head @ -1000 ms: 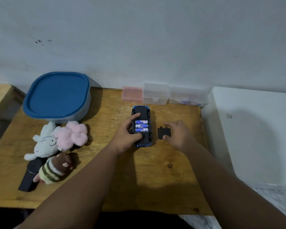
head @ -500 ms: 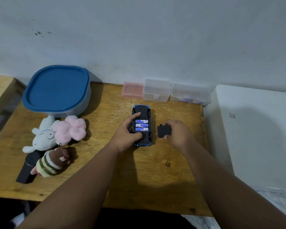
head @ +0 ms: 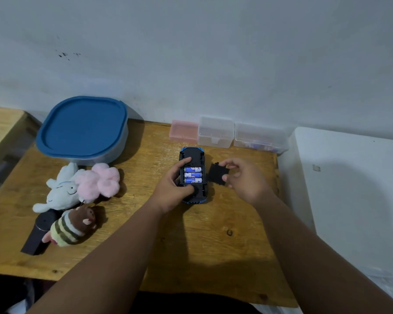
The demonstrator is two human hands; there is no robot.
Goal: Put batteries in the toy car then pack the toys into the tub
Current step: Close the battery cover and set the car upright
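Three batteries (head: 192, 175) sit in the upturned car (head: 192, 155), lengthwise away from us on the worktop (head: 213, 234). Our left hand (head: 171, 191) grips it, and our right hand (head: 245, 180) pinches the cover (head: 217, 175) just right of the batteries. We'd bring it left.

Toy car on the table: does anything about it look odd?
The toy car lies upside down, three batteries exposed. The left hand grips it; the right hand pinches its loose black cover beside it. Nothing looks broken.

Toy car (head: 196, 157) lay upside down, three batteries (head: 192, 175) seated. Left hand (head: 171, 191) gripped car; right hand (head: 243, 180) pinched black cover (head: 216, 176) at car's 3 o'clock. Lidded tub (head: 82, 128) at 10 o'clock, plush toys (head: 64, 193) at 9.
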